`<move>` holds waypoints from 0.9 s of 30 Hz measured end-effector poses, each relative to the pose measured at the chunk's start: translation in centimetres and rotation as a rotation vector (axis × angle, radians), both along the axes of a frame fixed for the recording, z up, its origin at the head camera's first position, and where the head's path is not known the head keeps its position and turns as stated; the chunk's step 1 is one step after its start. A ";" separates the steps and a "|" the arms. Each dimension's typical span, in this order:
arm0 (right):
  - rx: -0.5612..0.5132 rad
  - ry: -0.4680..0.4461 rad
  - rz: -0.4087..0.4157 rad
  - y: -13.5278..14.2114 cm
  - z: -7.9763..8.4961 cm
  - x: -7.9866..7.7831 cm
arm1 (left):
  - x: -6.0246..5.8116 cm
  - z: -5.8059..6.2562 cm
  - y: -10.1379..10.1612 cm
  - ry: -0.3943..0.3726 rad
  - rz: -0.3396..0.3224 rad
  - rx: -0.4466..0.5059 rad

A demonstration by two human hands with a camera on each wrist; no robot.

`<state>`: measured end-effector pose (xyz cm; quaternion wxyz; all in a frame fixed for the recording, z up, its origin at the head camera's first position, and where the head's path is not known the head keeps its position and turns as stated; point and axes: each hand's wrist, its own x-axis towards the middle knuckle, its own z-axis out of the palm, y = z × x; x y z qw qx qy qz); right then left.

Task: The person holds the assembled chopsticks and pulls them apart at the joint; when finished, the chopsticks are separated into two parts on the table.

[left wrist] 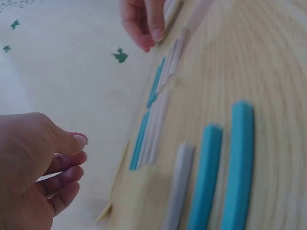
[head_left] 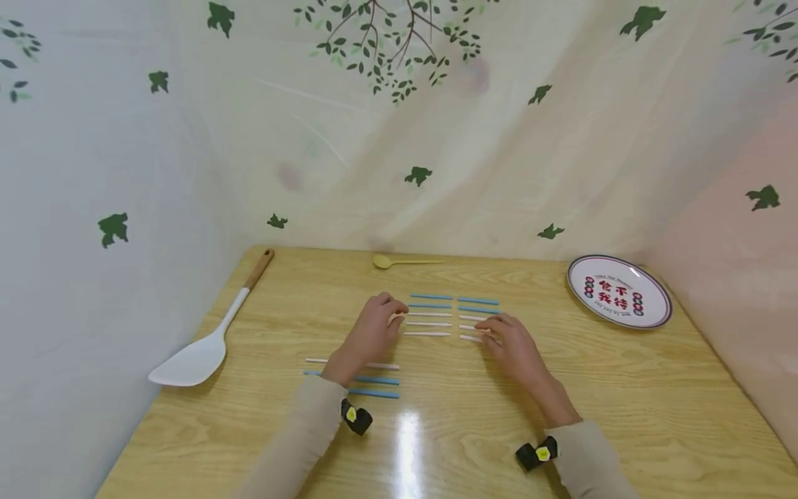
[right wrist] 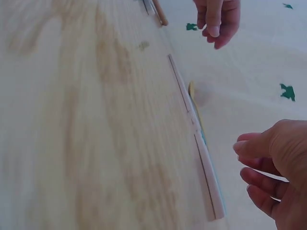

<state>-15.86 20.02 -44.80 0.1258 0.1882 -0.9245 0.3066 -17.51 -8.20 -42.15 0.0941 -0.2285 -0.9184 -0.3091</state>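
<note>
My left hand [head_left: 370, 331] hovers at the left ends of a column of short sticks, its fingers loosely bent with nothing between them. That column has two blue sticks [head_left: 430, 296] at the back and three whitish sticks [head_left: 427, 334] in front. My right hand [head_left: 516, 350] is over the right ends of a second, similar column, with blue sticks [head_left: 479, 301] behind whitish ones [head_left: 470, 338]. In the right wrist view its fingers [right wrist: 261, 143] are relaxed, holding nothing. Under my left wrist lie another white stick [head_left: 383, 366] and two blue sticks [head_left: 377, 394], partly hidden.
A white spatula [head_left: 196, 357] with a wooden handle lies along the table's left edge. A yellow spoon [head_left: 383, 261] rests near the back edge. At the back right sits a white plate [head_left: 614, 277] with red lettering. Patterned cloth [head_left: 374, 152] hangs behind the wooden table [head_left: 654, 402].
</note>
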 end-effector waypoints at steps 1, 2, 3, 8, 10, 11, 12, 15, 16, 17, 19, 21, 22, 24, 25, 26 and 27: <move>-0.006 -0.004 0.005 -0.3 0.1 0.0 | 0.1 0.3 -0.7 -0.018 0.016 0.006; -0.017 -0.015 0.013 -0.7 0.3 0.0 | 0.3 0.5 -1.5 -0.032 0.030 0.006; -0.024 -0.025 0.019 -1.1 0.3 0.1 | 0.5 0.7 -2.3 -0.046 0.042 0.007; -0.064 -0.068 0.064 -3.3 0.3 0.2 | 1.7 0.6 -6.9 -0.103 0.065 -0.012; -0.065 -0.078 0.078 -4.2 0.3 0.4 | 2.1 0.1 -8.8 -0.108 0.061 -0.025; -0.068 -0.083 0.087 -4.7 0.4 0.5 | 2.3 -0.2 -9.6 -0.113 0.060 -0.026; -0.071 -0.093 0.097 -5.2 0.4 0.6 | 2.6 -0.6 -10.5 -0.116 0.060 -0.027; -0.075 -0.122 0.126 -6.8 0.4 1.0 | 3.2 -1.6 -12.5 -0.133 0.038 -0.015; -0.087 -0.128 0.137 -7.4 0.4 1.1 | 3.4 -1.9 -13.0 -0.142 0.027 -0.009; -0.091 -0.130 0.143 -7.9 0.4 1.2 | 3.6 -2.1 -13.5 -0.154 0.014 -0.001; -0.109 -0.137 0.152 -9.0 0.3 1.5 | 3.9 -2.6 -14.0 -0.177 -0.011 0.009; -0.132 -0.140 0.160 -10.0 0.1 1.8 | 4.1 -2.9 -14.3 -0.195 -0.020 0.009; -0.140 -0.144 0.168 -10.5 0.0 1.9 | 4.2 -3.0 -14.4 -0.200 -0.020 0.008; -0.155 -0.167 0.187 -11.4 -0.3 2.1 | 4.2 -3.2 -14.4 -0.206 -0.017 0.006; -0.156 -0.180 0.197 -11.8 -0.4 2.1 | 4.2 -3.2 -14.3 -0.204 -0.020 0.006; -0.160 -0.197 0.208 -12.2 -0.5 2.2 | 4.2 -3.3 -14.3 -0.200 -0.027 0.001; -0.156 -0.213 0.218 -12.5 -0.7 2.3 | 4.2 -3.3 -14.2 -0.197 -0.036 -0.002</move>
